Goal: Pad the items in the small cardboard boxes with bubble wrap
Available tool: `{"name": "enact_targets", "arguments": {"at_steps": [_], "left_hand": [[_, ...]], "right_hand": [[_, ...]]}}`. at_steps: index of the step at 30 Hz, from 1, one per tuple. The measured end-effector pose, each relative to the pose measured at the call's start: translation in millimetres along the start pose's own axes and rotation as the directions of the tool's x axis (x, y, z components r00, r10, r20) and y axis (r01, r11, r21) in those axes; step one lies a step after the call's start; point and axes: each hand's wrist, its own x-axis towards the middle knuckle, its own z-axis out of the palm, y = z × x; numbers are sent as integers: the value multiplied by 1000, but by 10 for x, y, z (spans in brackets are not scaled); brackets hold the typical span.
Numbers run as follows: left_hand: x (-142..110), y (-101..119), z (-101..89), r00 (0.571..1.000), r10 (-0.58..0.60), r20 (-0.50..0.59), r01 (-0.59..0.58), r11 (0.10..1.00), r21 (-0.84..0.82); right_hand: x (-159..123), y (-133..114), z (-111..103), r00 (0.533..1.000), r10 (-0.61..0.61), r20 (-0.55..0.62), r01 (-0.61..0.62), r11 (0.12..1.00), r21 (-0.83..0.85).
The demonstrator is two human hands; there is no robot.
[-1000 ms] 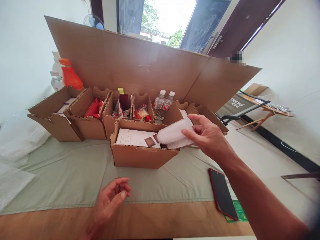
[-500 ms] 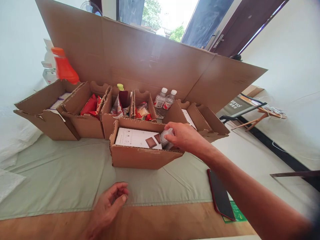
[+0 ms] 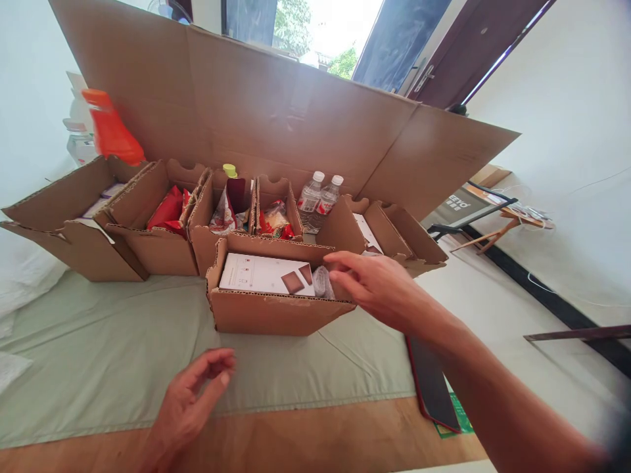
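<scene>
The right hand reaches over the right end of the front box, its fingers spread and holding nothing, their tips just above a white foam wrap. The wrap lies inside that box at its right end, beside a flat white carton with brown squares printed on it. Whether the fingertips touch the wrap cannot be told.

The left hand hovers low over the near edge of the tabletop, palm turned inward, fingers loosely curled and empty, well apart from the box.

The front box stands on a pale green cloth that covers most of the tabletop. Behind it runs a row of open cardboard boxes: some hold red snack packs, one holds a bottle with a yellow-green cap, and two water bottles stand between boxes to the right. An orange bottle stands at the far left. A large cardboard sheet stands upright behind the row. A dark phone lies on the tabletop under the right forearm, partly hidden by it.
</scene>
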Motion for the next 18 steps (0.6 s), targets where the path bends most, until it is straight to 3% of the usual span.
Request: {"name": "enact_targets", "arguments": {"at_steps": [3, 5, 6, 9, 12, 15, 18], "left_hand": [[136, 204, -156, 985, 82, -151, -70, 994, 85], [264, 330, -214, 970, 136, -201, -111, 985, 130], [339, 382, -220, 965, 165, -205, -139, 981, 138], [586, 492, -138, 963, 233, -136, -216, 968, 125], [733, 533, 40, 962, 266, -67, -259, 961, 98], [617, 518, 179, 955, 287, -77, -279, 955, 103], [302, 533, 168, 959, 271, -81, -256, 953, 162]], "right_hand": [[-490, 286, 136, 942, 134, -308, -42, 957, 287], [-741, 427, 397, 889, 255, -380, -72, 898, 435], [-811, 453, 565, 887, 283, -365, -73, 866, 494], [-789, 340, 1085, 947, 247, -206, -71, 785, 616], [-640, 116, 1424, 955, 234, -183, -51, 735, 676], [-700, -3, 1518, 924, 309, -224, -75, 724, 686], [-938, -51, 1406, 906, 335, -258, -83, 739, 669]]}}
